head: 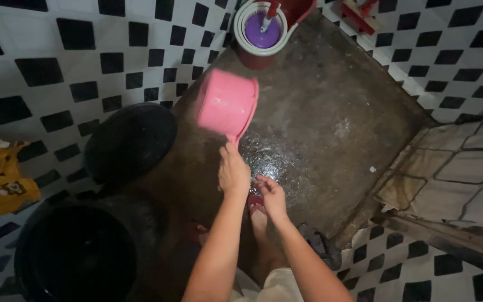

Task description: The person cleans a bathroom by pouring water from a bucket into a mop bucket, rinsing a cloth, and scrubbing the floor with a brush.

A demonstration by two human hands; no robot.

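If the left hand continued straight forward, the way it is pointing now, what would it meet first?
Past the pink dipper that the left hand holds by the handle, the line runs over wet dark floor toward the red mop bucket. Probably the bucket comes first, though depth is unclear.

Ahead of my hands the wet concrete floor [331, 128] lies open up to the red mop bucket [264, 33] by the far wall. To my left two black barrels [129, 140] and [79, 251] block the way; a raised tiled step [459, 173] hems in the right.
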